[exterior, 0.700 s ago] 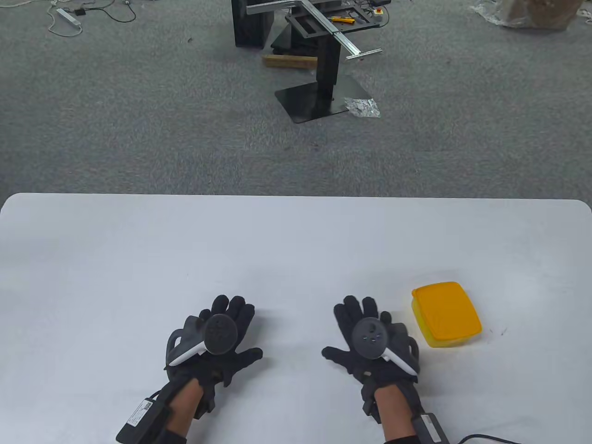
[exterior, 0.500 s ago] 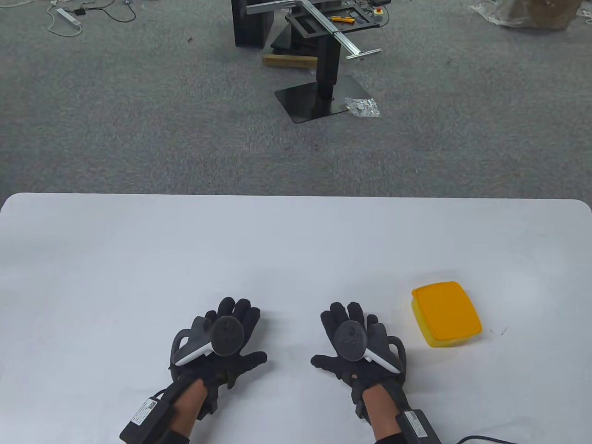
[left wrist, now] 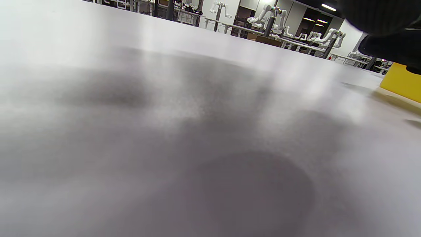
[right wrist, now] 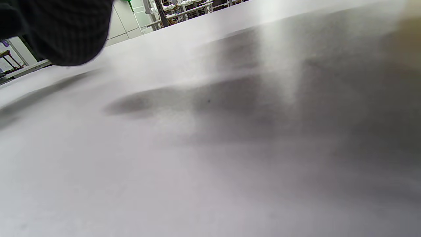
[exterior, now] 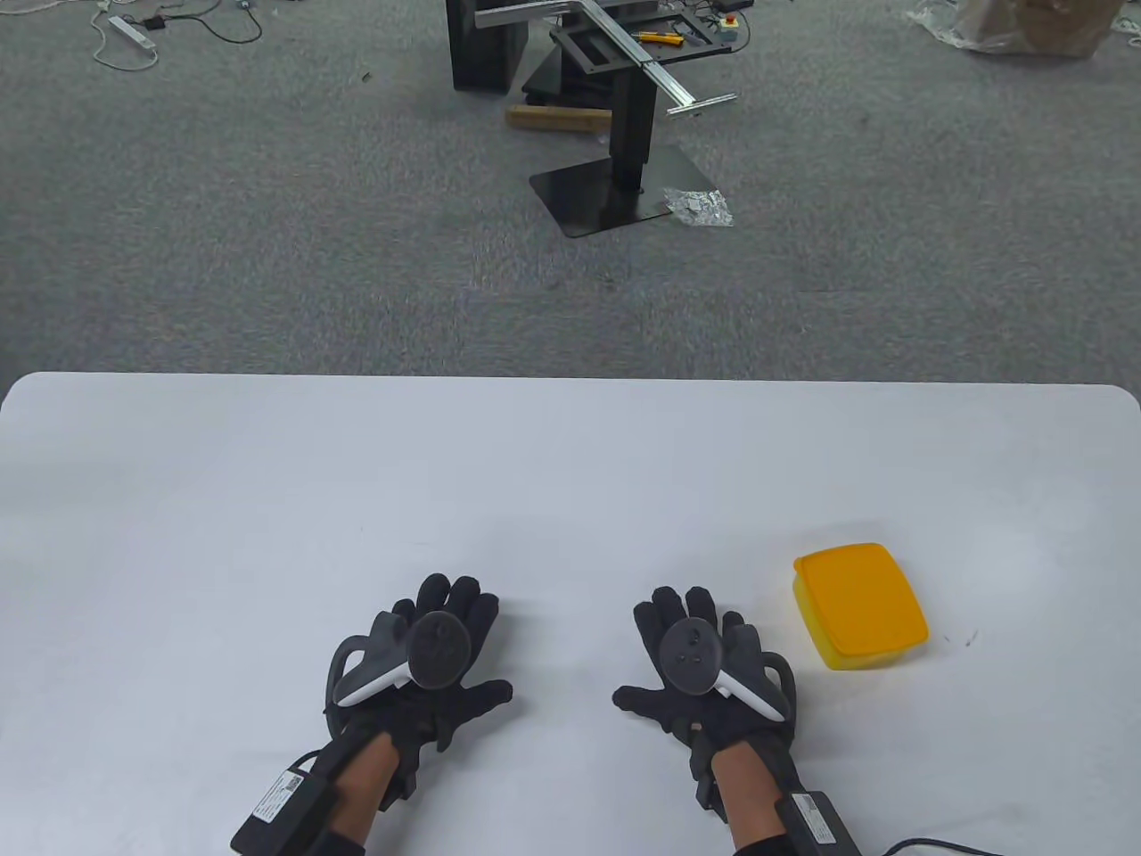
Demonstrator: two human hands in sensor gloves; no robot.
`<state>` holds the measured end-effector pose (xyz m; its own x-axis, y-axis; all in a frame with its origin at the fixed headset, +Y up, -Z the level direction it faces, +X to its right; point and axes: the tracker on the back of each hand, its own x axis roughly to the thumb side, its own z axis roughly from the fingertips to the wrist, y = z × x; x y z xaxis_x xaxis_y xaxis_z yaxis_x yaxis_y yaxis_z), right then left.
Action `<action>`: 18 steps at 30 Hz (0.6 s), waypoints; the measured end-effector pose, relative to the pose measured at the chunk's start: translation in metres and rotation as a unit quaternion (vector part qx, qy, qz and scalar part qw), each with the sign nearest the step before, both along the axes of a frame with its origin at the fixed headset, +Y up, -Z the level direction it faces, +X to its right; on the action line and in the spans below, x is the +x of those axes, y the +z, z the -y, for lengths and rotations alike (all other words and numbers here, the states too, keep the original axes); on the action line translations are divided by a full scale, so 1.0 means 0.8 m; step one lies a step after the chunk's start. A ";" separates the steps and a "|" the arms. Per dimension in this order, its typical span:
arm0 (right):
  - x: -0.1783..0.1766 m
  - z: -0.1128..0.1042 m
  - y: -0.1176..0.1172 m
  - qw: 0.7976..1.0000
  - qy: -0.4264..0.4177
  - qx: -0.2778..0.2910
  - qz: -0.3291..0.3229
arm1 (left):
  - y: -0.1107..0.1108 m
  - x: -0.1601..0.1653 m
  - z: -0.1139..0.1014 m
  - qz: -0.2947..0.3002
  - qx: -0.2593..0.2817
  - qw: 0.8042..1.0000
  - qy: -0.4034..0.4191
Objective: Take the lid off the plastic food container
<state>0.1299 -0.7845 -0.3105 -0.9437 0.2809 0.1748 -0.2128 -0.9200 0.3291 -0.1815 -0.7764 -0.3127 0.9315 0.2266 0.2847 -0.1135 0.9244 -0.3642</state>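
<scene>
A yellow plastic food container [exterior: 861,608] with its orange-yellow lid [exterior: 860,599] on sits on the white table [exterior: 570,481] at the front right. Its yellow side also shows in the left wrist view [left wrist: 401,82]. My right hand [exterior: 691,655] lies flat, fingers spread, just left of the container and apart from it. My left hand [exterior: 437,637] lies flat with fingers spread further left. Both hands hold nothing.
Beyond the table's far edge lies grey carpet with a black stand [exterior: 615,134], a power strip [exterior: 129,31] and cables. A cable [exterior: 936,845] trails from my right wrist at the table's front edge.
My right hand slid left away from the container, then came back slightly to the right. My left hand shifted a little right and forward. The container has not moved.
</scene>
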 end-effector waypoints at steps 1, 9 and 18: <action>-0.001 -0.001 0.000 1.000 -0.001 0.002 -0.001 | 0.000 -0.001 0.001 -0.001 -0.001 1.000 0.003; 0.022 -0.023 -0.002 0.998 -0.027 0.035 0.040 | 0.000 -0.002 0.003 -0.001 -0.004 1.000 0.002; 0.190 -0.033 0.011 0.929 -0.094 0.058 0.353 | -0.001 -0.007 0.001 -0.006 -0.006 1.000 0.014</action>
